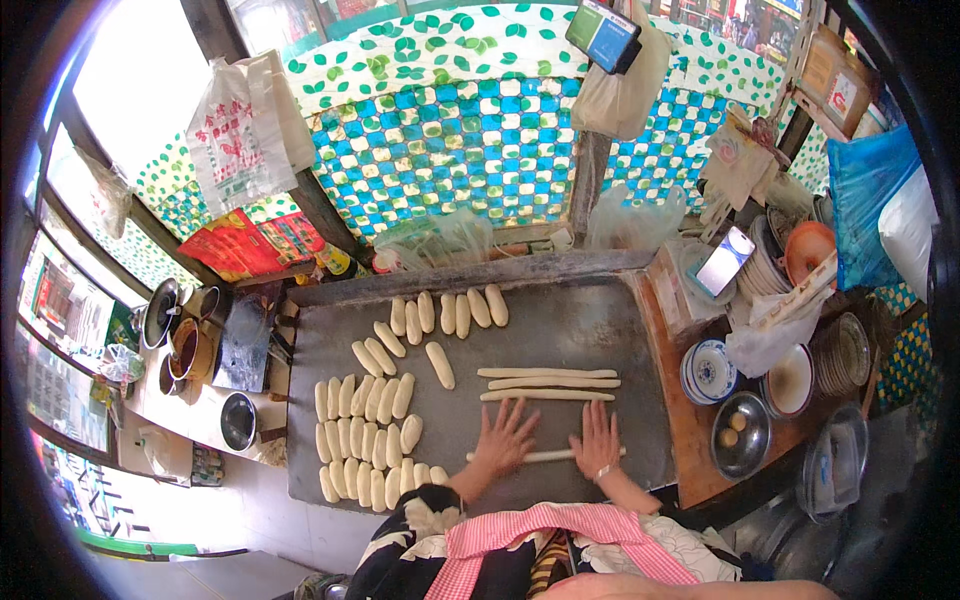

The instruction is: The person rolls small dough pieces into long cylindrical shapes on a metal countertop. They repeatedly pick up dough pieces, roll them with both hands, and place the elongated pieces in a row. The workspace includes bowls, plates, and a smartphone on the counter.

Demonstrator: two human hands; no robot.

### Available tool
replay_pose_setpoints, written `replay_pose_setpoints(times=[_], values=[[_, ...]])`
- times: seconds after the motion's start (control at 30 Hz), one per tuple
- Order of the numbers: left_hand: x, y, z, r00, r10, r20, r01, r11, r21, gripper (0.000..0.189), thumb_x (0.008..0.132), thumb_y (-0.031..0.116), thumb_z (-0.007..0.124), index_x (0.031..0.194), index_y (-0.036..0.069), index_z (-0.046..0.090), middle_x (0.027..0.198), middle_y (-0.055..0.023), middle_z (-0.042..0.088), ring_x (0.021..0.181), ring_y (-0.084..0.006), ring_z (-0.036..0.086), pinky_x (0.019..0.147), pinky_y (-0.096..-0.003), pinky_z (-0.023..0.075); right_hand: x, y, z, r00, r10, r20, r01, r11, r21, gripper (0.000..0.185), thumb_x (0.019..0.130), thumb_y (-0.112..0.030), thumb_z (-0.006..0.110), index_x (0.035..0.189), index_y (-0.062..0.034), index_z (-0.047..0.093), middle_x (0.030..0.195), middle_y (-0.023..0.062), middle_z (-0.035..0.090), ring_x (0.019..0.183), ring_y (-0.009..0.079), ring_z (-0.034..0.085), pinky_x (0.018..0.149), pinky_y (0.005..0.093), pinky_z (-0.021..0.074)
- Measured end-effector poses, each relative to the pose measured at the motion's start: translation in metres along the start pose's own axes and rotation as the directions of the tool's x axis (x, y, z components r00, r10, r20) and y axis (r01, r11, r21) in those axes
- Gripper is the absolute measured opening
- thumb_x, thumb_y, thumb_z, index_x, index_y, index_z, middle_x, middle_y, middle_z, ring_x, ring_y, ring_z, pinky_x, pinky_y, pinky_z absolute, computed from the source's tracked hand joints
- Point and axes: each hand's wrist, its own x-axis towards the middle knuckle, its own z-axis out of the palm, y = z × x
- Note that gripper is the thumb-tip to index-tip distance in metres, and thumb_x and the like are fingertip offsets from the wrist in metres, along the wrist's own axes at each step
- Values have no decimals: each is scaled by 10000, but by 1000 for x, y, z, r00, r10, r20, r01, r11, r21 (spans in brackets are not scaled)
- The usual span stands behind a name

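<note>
A thin rope of dough (547, 455) lies crosswise on the dark worktop (600, 315) right in front of me. My left hand (504, 439) rests flat over its left part with the fingers spread. Over its right part lies my right hand (597, 442), palm down, fingers pointing away from me. Both ends of the rope stick out past my hands. Just beyond my fingertips, three rolled dough ropes (551, 383) lie side by side. Short, thick dough pieces (367, 442) stand in several rows at the left of the worktop. More short dough pieces (450, 311) line the back, and a single piece (440, 366) lies apart.
On the wooden board (671, 420) at right are blue-and-white bowls (709, 371), a metal bowl (726, 465) with two round balls, and stacked plates (840, 356). A phone (726, 261) leans behind them. Pots (191, 349) and a black bowl (238, 421) stand left.
</note>
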Motion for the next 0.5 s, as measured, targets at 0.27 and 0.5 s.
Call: replay_pose_setpoints(times=[0.27, 0.5], values=[[-74, 19, -5, 947, 186, 261, -189, 982, -11, 688, 1091, 578, 456, 1707, 348, 252, 1794, -89, 186, 1644, -431, 132, 1215, -805, 160, -87, 0, -2, 933, -28, 359, -5, 996, 90, 870, 1024, -426, 626, 1664, 39, 264, 1751, 243, 231, 1633, 380, 206, 1323, 552, 152], [0, -2, -5, 1000, -26, 8, 26, 1000, 14, 738, 1083, 597, 428, 1709, 233, 285, 1799, -117, 164, 1661, -380, 112, 1243, -771, 110, 19, 2, 6, 984, 118, -134, -140, 977, -164, 825, 1023, -409, 642, 1625, 65, 338, 1717, 255, 293, 1599, 399, 273, 1313, 538, 199]])
